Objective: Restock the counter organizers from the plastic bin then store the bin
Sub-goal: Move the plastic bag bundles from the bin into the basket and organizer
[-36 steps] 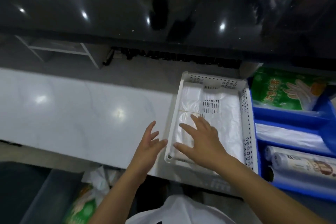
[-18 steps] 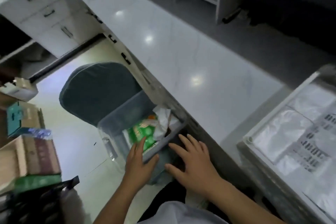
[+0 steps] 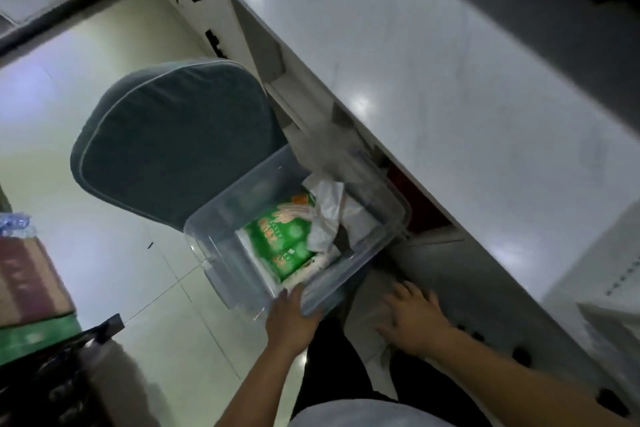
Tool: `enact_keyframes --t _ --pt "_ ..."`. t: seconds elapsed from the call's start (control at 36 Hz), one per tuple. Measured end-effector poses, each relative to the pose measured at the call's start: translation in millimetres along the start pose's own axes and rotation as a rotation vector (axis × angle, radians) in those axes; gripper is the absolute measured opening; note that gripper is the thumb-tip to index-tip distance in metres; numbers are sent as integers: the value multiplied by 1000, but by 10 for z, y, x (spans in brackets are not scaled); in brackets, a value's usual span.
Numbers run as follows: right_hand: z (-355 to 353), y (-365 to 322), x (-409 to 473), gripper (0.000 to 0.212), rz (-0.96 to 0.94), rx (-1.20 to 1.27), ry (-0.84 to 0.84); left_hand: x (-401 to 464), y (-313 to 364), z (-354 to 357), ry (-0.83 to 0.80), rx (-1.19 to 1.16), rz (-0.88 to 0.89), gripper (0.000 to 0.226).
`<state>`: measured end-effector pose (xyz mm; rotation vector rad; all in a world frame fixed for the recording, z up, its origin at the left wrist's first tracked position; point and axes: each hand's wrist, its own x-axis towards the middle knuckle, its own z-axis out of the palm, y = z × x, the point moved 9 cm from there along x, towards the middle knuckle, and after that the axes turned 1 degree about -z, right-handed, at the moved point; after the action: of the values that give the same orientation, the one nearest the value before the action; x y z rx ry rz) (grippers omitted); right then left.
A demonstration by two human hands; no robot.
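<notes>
Low in the frame, the left hand point(image 3: 289, 319) grips the near rim of the clear bin point(image 3: 225, 239) holding a green packet point(image 3: 280, 236); the right hand point(image 3: 414, 317), lower right, is spread, fingers loose

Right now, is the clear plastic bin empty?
No, the clear plastic bin holds a green packet and some crumpled white wrapping, while the left hand grips its near rim.

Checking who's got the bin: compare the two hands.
The left hand touches the near rim of the clear bin, thumb over the edge; the right hand touches nothing visible. The left hand curls around the rim; the right hand is spread flat, fingers apart. Both are bare and reach forward below the counter.
</notes>
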<state>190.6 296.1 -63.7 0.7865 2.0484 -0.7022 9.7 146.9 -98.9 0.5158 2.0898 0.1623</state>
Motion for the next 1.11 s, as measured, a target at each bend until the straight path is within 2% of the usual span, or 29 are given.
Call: enact_keyframes --t 0.22,0.36,0.42,0.5,0.61,0.72,0.78,0.89,0.97,1.06,1.11 --pt "-271 -159 688 79 62 52 183 1393 333 -166 -77 5 32 60" --pt "-219 -175 1014 74 55 16 213 2151 378 -59 -131 -129 -57 58" --pt "-153 -189 1085 72 45 -26 194 2380 406 26 -110 -235 -72 50" --pt "-89 -223 1128 73 55 -66 170 2636 508 204 -113 -271 -65 42" --pt "4 -223 1161 78 19 -117 189 2831 508 352 -67 -157 -109 66" --pt "48 -161 1168 79 23 -129 126 2939 476 402 2 -216 -151 47" --pt "64 -144 1158 77 25 -110 88 2943 472 418 -14 -202 -164 39" --pt "14 -157 1164 75 46 4 56 2882 523 322 -30 -205 -100 32" --pt "-160 -204 1155 69 65 170 78 2743 519 217 -87 -203 -63 36" --pt "-457 -201 1102 59 109 359 191 2508 500 94 -127 -247 -16 38" --pt "-646 -175 1054 52 126 556 300 2312 456 0 -132 -357 -1 36"
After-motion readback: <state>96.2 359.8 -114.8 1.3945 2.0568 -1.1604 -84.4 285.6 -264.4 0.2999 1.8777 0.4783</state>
